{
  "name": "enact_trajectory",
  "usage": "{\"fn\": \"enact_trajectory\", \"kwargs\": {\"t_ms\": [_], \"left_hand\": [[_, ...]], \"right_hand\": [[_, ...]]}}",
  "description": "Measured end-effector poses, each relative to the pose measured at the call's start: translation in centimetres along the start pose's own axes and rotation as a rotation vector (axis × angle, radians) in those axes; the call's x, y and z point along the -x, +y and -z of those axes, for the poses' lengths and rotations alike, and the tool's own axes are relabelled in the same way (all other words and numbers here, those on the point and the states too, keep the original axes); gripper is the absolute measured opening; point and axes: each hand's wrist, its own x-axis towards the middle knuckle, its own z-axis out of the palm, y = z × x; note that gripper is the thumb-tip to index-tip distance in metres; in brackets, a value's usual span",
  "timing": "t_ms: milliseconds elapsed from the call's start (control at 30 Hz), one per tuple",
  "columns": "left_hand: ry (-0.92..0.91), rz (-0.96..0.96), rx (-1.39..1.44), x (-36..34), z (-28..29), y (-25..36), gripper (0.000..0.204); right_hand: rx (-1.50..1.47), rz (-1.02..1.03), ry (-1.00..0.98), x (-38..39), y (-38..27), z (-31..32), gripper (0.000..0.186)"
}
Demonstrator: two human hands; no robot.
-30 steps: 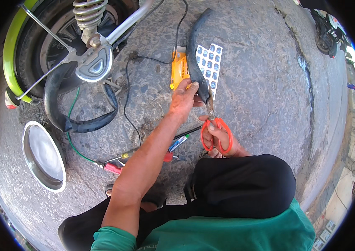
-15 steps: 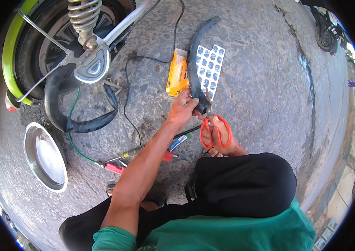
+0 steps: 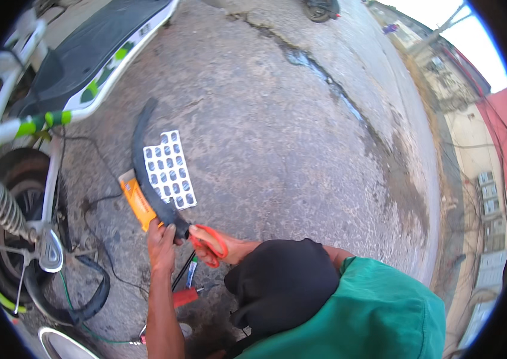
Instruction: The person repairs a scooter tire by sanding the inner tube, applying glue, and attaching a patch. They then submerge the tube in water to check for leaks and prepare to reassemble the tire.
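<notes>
A black rubber inner tube piece lies curved over the ground, its near end raised in my left hand. The fingers and thumb of that hand are closed round the rubber. My right hand is closed on scissors with red-orange handles, held right at the tube's near end. The blades are mostly hidden against the dark rubber, so I cannot tell how far apart they are. Beside the tube lie a white sheet of dark oval patches and an orange-yellow cardboard box.
At the left stands a scooter with its wheel; another black tube hangs out by it. A metal basin sits at the lower left. Near my knee are a small blue-white tube and a red-handled tool. A cable crosses the ground.
My view has swung to the right, so the scooter, tube and hands now show farther left. Both hands keep their holds, and the scissor blades, visible before, are now mostly hidden.
</notes>
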Motion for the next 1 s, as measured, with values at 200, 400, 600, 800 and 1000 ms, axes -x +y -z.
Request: {"fn": "enact_trajectory", "kwargs": {"t_ms": [200,400,600,800,1000], "left_hand": [[-0.119,0.055,0.203,0.4,-2.6,-1.2,0.028],[-0.192,0.171,0.198,0.4,-1.3,-1.9,0.021],[-0.301,0.155,0.107,-0.2,-2.1,0.7,0.016],[-0.273,0.276,0.058,-1.3,-1.2,1.6,0.019],[0.021,0.375,0.059,-4.0,-2.5,0.3,0.033]], "right_hand": [[-0.047,0.108,0.165,3.7,0.0,0.7,0.055],[-0.097,0.062,0.161,1.5,1.3,1.1,0.06],[-0.104,0.053,0.065,2.2,-0.9,2.0,0.059],[0.112,0.06,0.183,4.1,-3.4,-0.6,0.055],[0.182,0.103,0.176,2.7,-0.9,0.1,0.052]]}}
